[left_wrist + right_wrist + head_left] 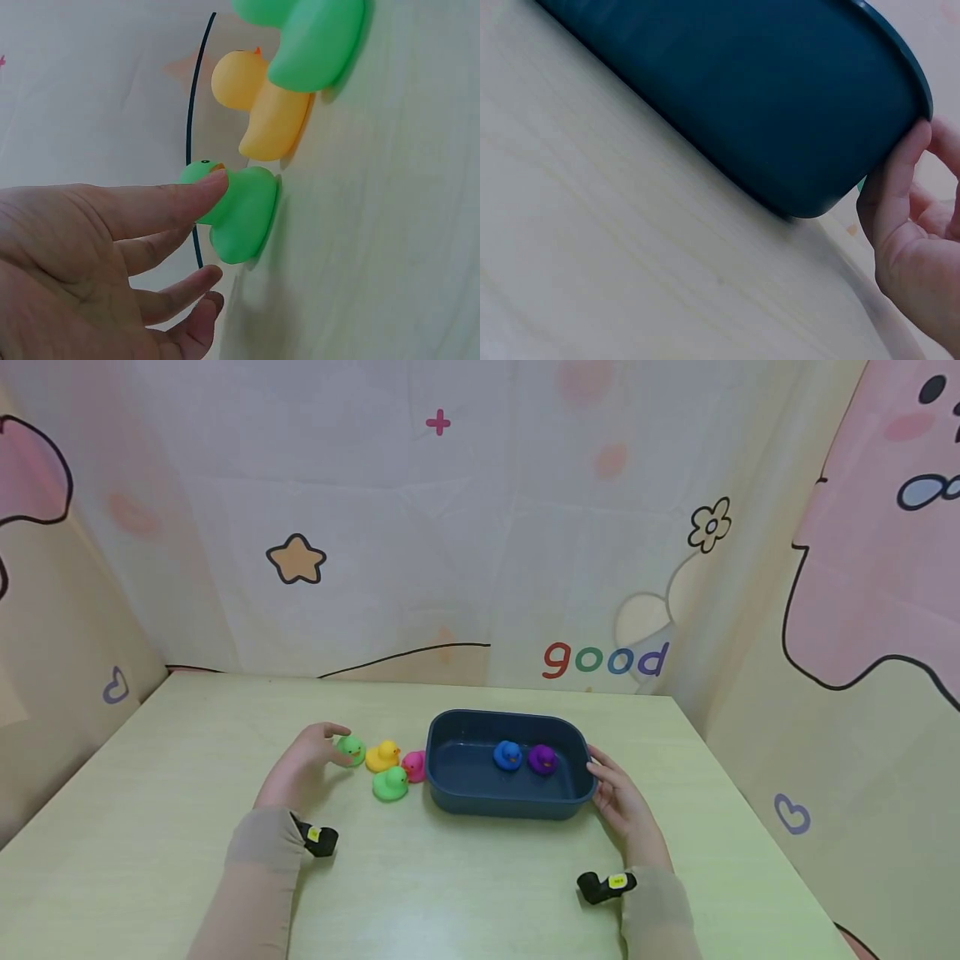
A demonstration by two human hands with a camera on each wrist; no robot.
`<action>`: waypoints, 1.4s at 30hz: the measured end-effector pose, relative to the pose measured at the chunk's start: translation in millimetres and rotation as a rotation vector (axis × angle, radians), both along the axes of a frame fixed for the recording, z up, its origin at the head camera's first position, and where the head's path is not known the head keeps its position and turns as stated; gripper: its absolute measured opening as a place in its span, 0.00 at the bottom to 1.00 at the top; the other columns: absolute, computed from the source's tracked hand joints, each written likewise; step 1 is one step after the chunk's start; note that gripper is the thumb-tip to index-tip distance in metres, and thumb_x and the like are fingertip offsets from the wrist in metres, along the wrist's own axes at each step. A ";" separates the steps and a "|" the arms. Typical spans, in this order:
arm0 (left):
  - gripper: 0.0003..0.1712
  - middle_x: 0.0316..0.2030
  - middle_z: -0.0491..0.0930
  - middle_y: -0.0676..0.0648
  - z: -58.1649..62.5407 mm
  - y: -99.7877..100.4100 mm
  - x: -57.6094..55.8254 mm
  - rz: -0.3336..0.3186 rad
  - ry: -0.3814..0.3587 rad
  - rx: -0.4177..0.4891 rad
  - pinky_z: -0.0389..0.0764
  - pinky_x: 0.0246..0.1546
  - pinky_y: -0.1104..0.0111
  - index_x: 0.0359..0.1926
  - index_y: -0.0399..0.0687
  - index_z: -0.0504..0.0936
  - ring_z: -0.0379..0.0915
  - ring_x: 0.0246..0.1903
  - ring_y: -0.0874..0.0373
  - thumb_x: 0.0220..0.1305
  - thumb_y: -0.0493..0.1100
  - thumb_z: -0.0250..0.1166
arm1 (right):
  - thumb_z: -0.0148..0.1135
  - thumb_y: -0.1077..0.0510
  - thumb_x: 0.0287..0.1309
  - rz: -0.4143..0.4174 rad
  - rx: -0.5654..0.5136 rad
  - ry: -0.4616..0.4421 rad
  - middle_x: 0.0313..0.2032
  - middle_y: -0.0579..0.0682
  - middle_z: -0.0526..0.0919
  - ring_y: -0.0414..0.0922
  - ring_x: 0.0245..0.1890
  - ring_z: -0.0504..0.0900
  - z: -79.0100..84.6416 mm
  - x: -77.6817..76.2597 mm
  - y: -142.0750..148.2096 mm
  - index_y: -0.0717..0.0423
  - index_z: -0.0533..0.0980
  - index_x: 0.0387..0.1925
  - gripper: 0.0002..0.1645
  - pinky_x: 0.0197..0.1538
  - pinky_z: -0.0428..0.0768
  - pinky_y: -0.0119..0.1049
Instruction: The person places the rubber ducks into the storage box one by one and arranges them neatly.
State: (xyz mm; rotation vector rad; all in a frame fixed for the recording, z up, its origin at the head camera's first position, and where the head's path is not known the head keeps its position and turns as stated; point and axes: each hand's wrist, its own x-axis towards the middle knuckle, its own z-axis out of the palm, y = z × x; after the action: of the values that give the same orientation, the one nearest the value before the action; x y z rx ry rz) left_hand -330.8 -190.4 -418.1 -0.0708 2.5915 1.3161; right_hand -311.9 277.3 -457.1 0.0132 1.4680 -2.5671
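Observation:
My left hand (318, 747) is at a green rubber duck (351, 750) on the table, thumb on the near side and fingers reaching past it. In the left wrist view the thumb overlaps the duck's head; whether it presses there is hard to tell. Beside that duck sit a yellow duck (383, 756), a second green duck (390, 784) and a pink duck (414, 766) close to the box. A dark blue box (502, 804) holds a blue duck (507, 756) and a purple duck (543, 760). My right hand (621, 795) touches the box's right end with its fingers.
The light wooden table (450, 893) ends at a printed cloth backdrop (480, 543) behind and at both sides. Each wrist wears a small black camera, such as the left one (321, 841) and the right one (600, 887).

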 end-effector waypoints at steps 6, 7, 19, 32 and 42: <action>0.37 0.68 0.53 0.22 -3.3 0.7 0.0 0.021 -0.031 -0.019 0.55 0.70 0.43 0.65 0.30 0.64 0.51 0.68 0.28 0.56 0.34 0.69 | 0.41 0.68 0.72 -0.011 0.002 -0.021 0.34 0.43 0.83 0.33 0.27 0.81 -0.1 0.3 -0.8 0.44 0.80 0.44 0.23 0.33 0.80 0.22; 0.38 0.68 0.54 0.22 -3.9 0.6 -0.2 0.020 -0.031 -0.036 0.56 0.69 0.43 0.65 0.30 0.64 0.52 0.67 0.28 0.56 0.35 0.69 | 0.41 0.68 0.72 -0.011 0.003 -0.022 0.34 0.43 0.83 0.33 0.27 0.81 -0.2 0.3 -0.9 0.44 0.80 0.44 0.23 0.33 0.80 0.22; 0.33 0.61 0.58 0.23 -11.1 7.7 -2.4 0.063 0.007 -0.159 0.62 0.62 0.41 0.59 0.34 0.67 0.53 0.61 0.27 0.57 0.42 0.70 | 0.42 0.68 0.72 -0.021 0.019 -0.021 0.35 0.42 0.84 0.33 0.29 0.81 1.6 0.0 -2.5 0.43 0.80 0.43 0.22 0.35 0.80 0.22; 0.35 0.66 0.59 0.25 -13.1 5.7 -3.8 0.095 0.001 -0.063 0.60 0.65 0.41 0.62 0.32 0.65 0.54 0.64 0.28 0.60 0.44 0.68 | 0.42 0.67 0.72 -0.027 0.028 -0.033 0.36 0.42 0.83 0.33 0.30 0.82 2.8 -0.5 -2.4 0.43 0.81 0.42 0.22 0.36 0.80 0.22; 0.37 0.61 0.64 0.29 -7.0 1.3 -1.9 0.167 -0.004 0.225 0.76 0.55 0.61 0.68 0.30 0.59 0.68 0.55 0.45 0.63 0.38 0.65 | 0.43 0.68 0.71 -0.034 0.032 -0.034 0.36 0.42 0.83 0.33 0.29 0.81 2.3 0.4 -1.3 0.43 0.81 0.42 0.22 0.35 0.80 0.22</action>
State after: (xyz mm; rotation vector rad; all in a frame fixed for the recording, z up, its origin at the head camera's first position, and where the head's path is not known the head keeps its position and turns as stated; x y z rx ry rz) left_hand -332.7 -189.0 -425.1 -0.2548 2.4600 1.6549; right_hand -311.5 276.0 -454.8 0.0865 1.5093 -2.5566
